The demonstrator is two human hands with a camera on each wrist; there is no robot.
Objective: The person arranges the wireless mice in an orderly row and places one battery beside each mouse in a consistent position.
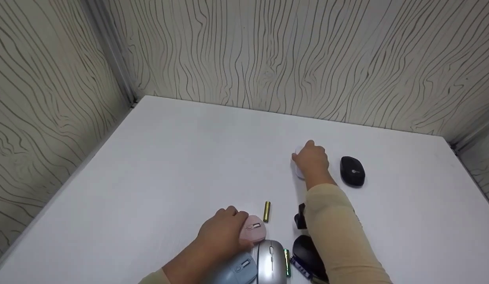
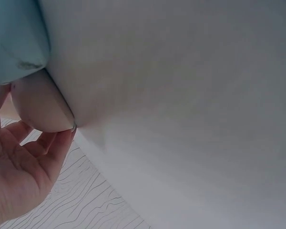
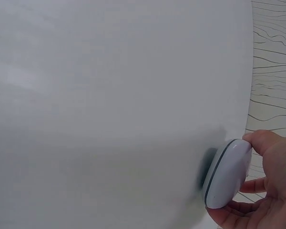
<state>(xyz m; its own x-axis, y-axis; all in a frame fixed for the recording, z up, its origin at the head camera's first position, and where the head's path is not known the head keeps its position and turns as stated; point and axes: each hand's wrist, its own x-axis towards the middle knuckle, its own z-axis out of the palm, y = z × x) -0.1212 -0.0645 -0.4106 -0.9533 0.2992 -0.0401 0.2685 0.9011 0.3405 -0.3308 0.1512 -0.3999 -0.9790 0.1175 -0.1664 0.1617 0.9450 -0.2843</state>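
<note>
My right hand (image 1: pixel 312 161) grips a white computer mouse (image 3: pixel 229 174) by its two ends, close over the far part of the table. A black mouse (image 1: pixel 352 171) lies just to the right of that hand. Nearer to me, my left hand (image 1: pixel 224 230) holds a pink mouse (image 1: pixel 254 229) between thumb and fingers. Below that hand sits a light blue mouse (image 1: pixel 238 270), partly covered by the wrist. In the left wrist view, the blue mouse (image 2: pixel 16 40) overlaps the pink mouse (image 2: pixel 43 102).
A silver mouse (image 1: pixel 271 262) lies beside the blue one. A gold battery (image 1: pixel 267 212) and a green battery (image 1: pixel 287 262) lie nearby. Another black mouse (image 1: pixel 306 252) and a small black object (image 1: pixel 299 219) are partly hidden by my right sleeve. Patterned panels (image 1: pixel 268 59) border the white table (image 1: pixel 189 157).
</note>
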